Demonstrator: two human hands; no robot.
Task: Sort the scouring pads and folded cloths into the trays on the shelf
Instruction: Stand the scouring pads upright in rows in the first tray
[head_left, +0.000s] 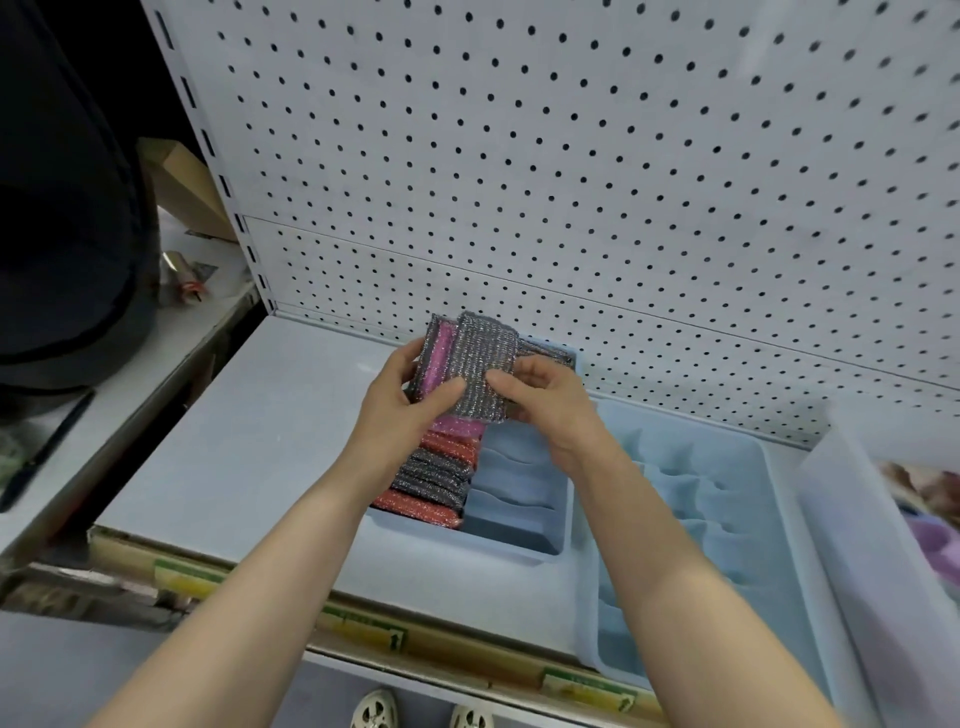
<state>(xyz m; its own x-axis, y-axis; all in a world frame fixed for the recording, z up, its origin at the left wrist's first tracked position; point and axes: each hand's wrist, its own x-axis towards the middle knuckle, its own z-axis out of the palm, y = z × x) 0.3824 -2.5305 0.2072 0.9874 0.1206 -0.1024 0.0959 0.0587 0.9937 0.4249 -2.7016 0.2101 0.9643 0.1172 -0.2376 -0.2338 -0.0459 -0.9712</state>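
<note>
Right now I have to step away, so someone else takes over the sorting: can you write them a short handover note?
Left hand grips a small stack of scouring pads, pink and grey. Right hand pinches the front grey pad of that stack.
Done: a row of red, grey and pink pads stands in the left column of the small blue tray.
Left: the held pads still need slotting in. The tray's right column and the bigger tray look empty. No folded cloths clearly in view.

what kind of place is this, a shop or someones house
Most likely a shop aisle. The white pegboard back panel, the price-label strip along the shelf edge, and a blue tray filled with a row of scouring pads all suggest retail display shelving.
</note>
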